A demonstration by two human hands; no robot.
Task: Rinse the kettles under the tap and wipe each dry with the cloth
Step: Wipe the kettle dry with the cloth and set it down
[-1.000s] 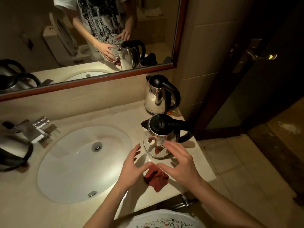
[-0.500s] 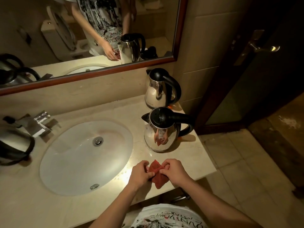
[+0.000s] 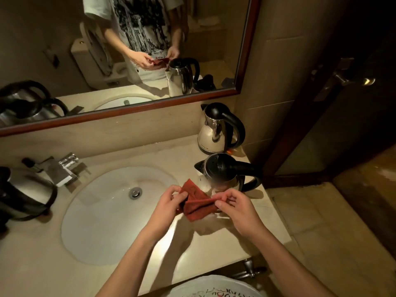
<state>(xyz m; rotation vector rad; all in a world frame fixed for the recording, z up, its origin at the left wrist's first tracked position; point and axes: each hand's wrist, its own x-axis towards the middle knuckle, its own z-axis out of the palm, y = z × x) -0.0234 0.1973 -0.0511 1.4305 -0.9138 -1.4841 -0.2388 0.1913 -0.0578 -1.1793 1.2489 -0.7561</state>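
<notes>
A red cloth [image 3: 198,203] is stretched between my left hand [image 3: 171,205] and my right hand [image 3: 237,209], lifted off the counter just in front of the near steel kettle [image 3: 225,172]. That kettle has a black lid and handle and stands upright on the counter right of the basin. A second steel kettle [image 3: 218,129] stands behind it by the wall. A third kettle [image 3: 23,194] sits at the far left, partly cut off. The chrome tap [image 3: 62,168] is at the basin's back left, and no water runs from it.
The white oval basin [image 3: 96,221] is set in a beige stone counter [image 3: 246,228], whose right edge drops to a tiled floor. A framed mirror [image 3: 132,112] spans the wall behind. A dark door with a handle [image 3: 353,80] stands at the right.
My hands closed on the red cloth where it lay on the counter, then lifted it and spread it between them in front of the near kettle.
</notes>
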